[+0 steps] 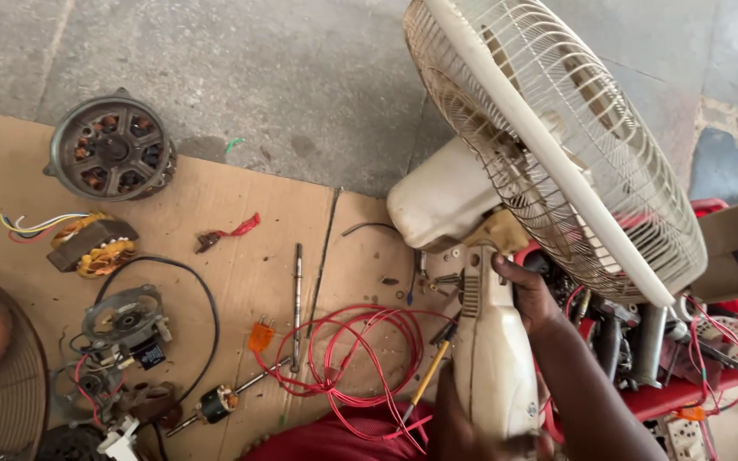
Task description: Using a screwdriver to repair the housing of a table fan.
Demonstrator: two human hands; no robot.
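Cream plastic fan stands tilted over the cardboard sheet, its wire cage up toward the concrete. Right hand, fingers clenched round the fan's neck. Left hand at the fan's base, grip unclear. Red wire coil just left of the base.

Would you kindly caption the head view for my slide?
Right hand grips a cream fan by its neck over scattered motor parts.
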